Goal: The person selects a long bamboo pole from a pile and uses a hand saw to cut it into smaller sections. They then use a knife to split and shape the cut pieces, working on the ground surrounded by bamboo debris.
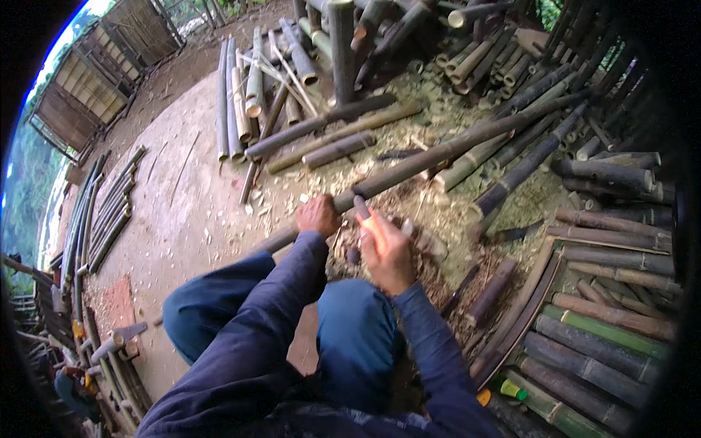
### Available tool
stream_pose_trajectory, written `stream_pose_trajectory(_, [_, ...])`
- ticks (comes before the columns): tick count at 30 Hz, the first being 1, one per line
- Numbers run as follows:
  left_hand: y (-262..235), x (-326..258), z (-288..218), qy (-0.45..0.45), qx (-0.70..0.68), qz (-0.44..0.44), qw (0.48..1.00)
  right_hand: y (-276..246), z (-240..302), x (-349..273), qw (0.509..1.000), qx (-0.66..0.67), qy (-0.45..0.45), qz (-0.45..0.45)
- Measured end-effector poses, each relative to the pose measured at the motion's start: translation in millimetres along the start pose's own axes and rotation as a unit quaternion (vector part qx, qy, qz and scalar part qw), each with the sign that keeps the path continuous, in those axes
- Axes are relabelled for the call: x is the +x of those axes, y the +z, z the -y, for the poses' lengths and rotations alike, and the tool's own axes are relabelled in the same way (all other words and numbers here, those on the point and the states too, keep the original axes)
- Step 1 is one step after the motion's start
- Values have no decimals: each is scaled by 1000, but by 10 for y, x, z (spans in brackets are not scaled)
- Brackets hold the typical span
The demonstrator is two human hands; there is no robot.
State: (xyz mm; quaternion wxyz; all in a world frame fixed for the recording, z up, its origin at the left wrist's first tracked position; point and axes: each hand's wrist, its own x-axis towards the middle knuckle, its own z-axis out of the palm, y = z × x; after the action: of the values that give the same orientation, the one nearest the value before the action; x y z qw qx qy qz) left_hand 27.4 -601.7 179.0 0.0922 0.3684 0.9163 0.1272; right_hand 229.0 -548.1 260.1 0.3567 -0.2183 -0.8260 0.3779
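Note:
A long dark bamboo pole (445, 152) slants from beside my knees toward the upper right. My left hand (319, 216) is closed around the pole, with the back of the hand up. To the right of it, my right hand (388, 255) grips an orange-handled hand tool (374, 225), whose short dark end meets the pole or lies just in front of it. The exact kind of tool cannot be made out. Pale chips and shavings (431, 241) lie on the ground under the pole.
Cut bamboo lengths (339, 151) lie ahead, and more are heaped at the upper right (496, 58). A bamboo slat platform (599, 350) borders my right side. Thin poles (113, 208) and a hand saw (130, 331) are at the left. A green-capped bottle (513, 390) lies near the platform.

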Motion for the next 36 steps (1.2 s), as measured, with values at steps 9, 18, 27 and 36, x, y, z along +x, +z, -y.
stream_pose_trajectory(9, [-92, -7, 128, -8, -14, -2, 1000, -1343, 766, -1583, 982, 44, 178, 49])
stream_pose_trajectory(18, [-314, 79, -113, -4, -73, 44, 996, -50, -54, 52, 999, 48, 6, -12])
stream_pose_trajectory(27, [-309, 248, 309, 83, -136, 17, 987, -953, 582, -1005, 998, 36, 46, -35])
stream_pose_trajectory(36, [-236, 61, 254, 60, -23, 13, 998, -1264, 864, -1727, 995, -5, 102, -7])
